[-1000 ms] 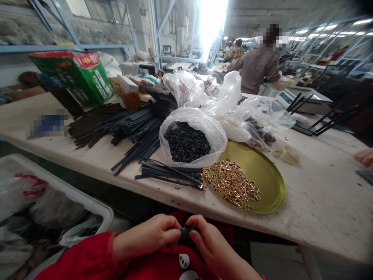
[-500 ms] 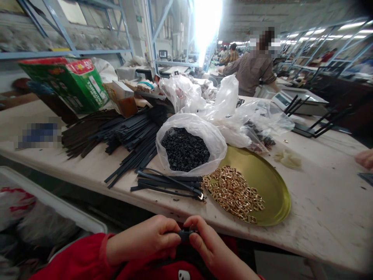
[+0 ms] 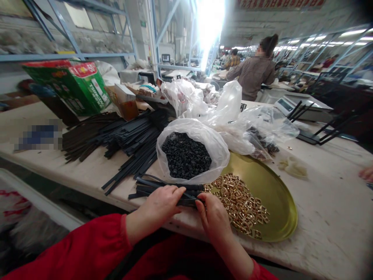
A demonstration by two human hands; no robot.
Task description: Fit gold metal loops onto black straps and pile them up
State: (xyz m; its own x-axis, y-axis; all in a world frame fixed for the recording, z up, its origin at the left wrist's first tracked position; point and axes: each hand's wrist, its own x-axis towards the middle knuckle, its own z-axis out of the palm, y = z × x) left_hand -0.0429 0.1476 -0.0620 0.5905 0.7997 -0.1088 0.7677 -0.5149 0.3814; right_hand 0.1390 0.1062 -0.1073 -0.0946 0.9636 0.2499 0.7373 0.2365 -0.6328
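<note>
My left hand (image 3: 160, 206) is closed over a dark strap (image 3: 188, 197) at the table's front edge. The fingers of my right hand (image 3: 214, 214) pinch the same strap near its right end, beside the gold buckles (image 3: 241, 202). Whether a buckle sits on this strap is hidden by my fingers. Under and behind my hands lies a small stack of similar dark straps (image 3: 142, 190), pointing left to right. Just beyond them stands an open plastic bag (image 3: 218, 155) full of small black loops (image 3: 186, 155).
A round gold tray (image 3: 279, 210) bears the buckle pile. More loose straps (image 3: 131, 136) fan out at left, near a green box (image 3: 72, 87). Clear plastic bags (image 3: 230, 101) and a scale (image 3: 303, 103) stand behind. Another person's hand (image 3: 366, 174) shows at far right.
Both my hands have moved forward and up from my lap to the strap stack at the table's edge, with the strap between them. The view has shifted slightly.
</note>
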